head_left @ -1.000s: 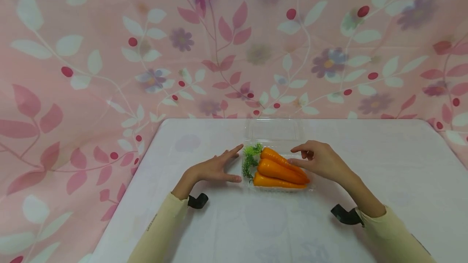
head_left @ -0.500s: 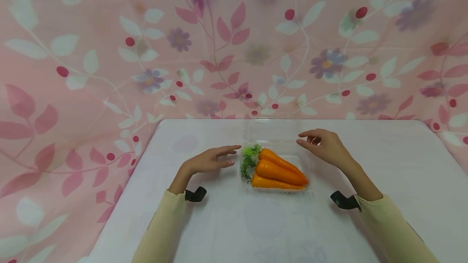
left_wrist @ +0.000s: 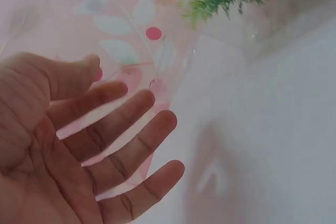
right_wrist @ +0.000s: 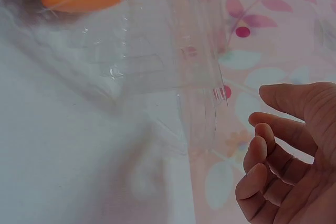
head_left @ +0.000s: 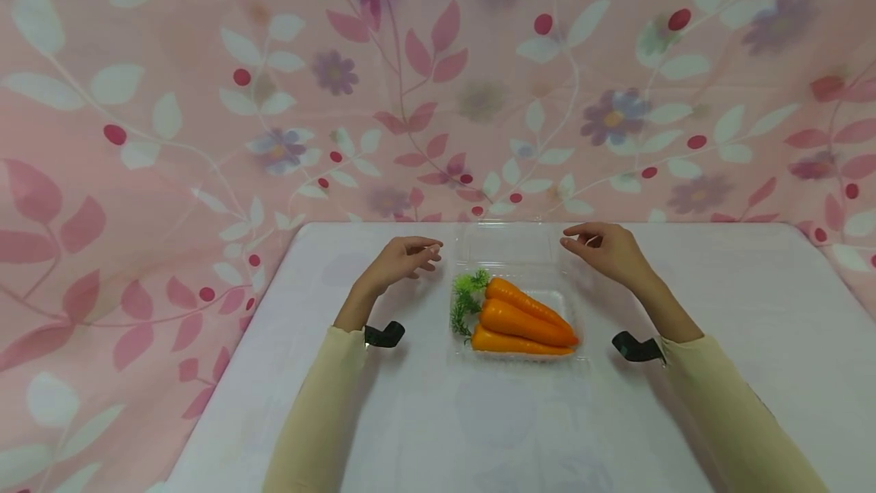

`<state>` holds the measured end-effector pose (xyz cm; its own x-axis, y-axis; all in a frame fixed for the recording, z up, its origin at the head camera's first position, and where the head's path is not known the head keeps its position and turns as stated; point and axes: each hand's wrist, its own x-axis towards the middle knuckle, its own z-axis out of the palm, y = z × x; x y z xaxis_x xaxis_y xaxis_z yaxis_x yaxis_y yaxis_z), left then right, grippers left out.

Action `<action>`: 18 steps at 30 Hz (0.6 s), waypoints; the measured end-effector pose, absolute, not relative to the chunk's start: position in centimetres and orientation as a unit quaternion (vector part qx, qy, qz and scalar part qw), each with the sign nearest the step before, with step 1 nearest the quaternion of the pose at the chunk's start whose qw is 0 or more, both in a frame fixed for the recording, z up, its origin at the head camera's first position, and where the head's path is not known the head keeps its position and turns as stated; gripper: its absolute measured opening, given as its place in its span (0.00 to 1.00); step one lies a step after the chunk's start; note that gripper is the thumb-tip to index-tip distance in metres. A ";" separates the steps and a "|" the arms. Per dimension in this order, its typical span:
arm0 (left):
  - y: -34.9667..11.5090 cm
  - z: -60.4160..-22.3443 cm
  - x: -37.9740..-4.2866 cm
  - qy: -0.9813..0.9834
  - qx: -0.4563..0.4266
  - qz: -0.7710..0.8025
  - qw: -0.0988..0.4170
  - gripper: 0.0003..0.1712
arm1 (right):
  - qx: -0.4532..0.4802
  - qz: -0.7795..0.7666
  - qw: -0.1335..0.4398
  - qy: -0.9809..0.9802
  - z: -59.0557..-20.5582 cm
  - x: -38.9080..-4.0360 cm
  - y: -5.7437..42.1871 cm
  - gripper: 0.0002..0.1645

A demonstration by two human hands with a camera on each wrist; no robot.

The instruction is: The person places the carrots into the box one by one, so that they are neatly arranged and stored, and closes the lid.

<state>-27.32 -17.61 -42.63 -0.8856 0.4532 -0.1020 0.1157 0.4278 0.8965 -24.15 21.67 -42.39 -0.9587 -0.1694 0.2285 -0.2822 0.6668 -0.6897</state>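
Three orange carrots (head_left: 520, 322) with green leafy tops (head_left: 467, 299) lie side by side in a clear plastic clamshell box (head_left: 566, 303). The box's transparent lid (head_left: 506, 243) is folded back toward the far table edge. On the left of the lid hovers my left hand (head_left: 404, 259), its fingers spread and relaxed in the left wrist view, holding nothing. My right hand (head_left: 607, 251) is off the lid's right side, fingers loosely bent, with a gap between thumb and forefinger. In the right wrist view the lid's corner (right_wrist: 202, 103) shows just beyond the fingertips.
The box stands on a white-covered table (head_left: 411, 417). Close behind the far table edge hangs a pink floral cloth (head_left: 438, 82). A black wrist mount (head_left: 385, 334) sticks out from the left sleeve, and another mount (head_left: 638, 347) from the right one.
My right hand has left the carrots and moved back and right to beside the lid. My left hand has moved from the leafy tops back toward the lid's left side.
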 end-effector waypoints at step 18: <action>-14.1 -43.7 -31.3 0.754 -0.080 0.607 0.237 0.26 | -0.014 0.407 -0.032 -0.913 -43.4 -26.4 22.1 0.30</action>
